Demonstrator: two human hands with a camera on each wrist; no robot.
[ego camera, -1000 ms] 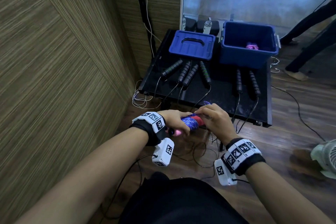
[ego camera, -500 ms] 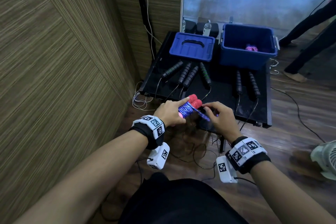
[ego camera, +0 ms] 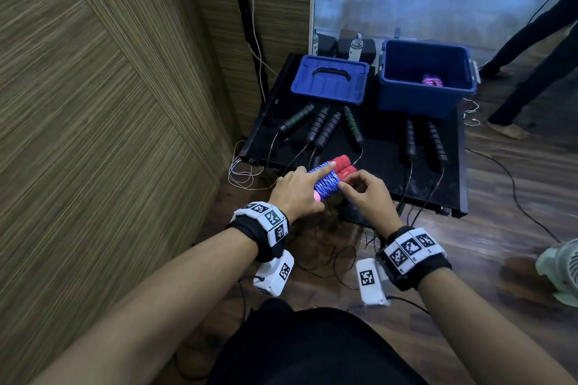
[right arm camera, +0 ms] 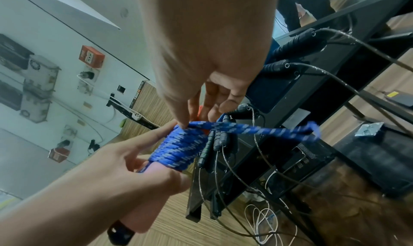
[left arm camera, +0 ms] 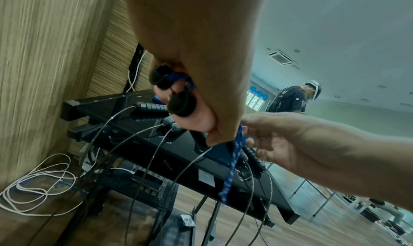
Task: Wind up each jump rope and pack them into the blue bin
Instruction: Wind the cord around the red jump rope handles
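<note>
Two hands worked one jump rope in front of the black table. The left hand was clenched around the paired red handles, its forefinger laid straight along the blue cord coil to pin the turns. The right hand pinched the free tail of the cord between thumb and fingertip, just beside the coil; in the right wrist view the tail ran out sideways and doubled back at its end.

The braided cord appeared soft, light and limp, so it would likely hold no shape of its own: the coil probably loosens as soon as the pinning finger lifts, unless the tail is tucked under a turn. The stiff handles seemed the sound place to grip, with the tail taken close to the coil to keep tension.

The blue bin stood open at the table's far right, well apart from the hands, with a pink bundle inside. Its lid lay beside it. Six black-handled ropes' grips lay on the table: four before the lid, two before the bin, their thin cables hanging over the near edge, not yet wound.
</note>
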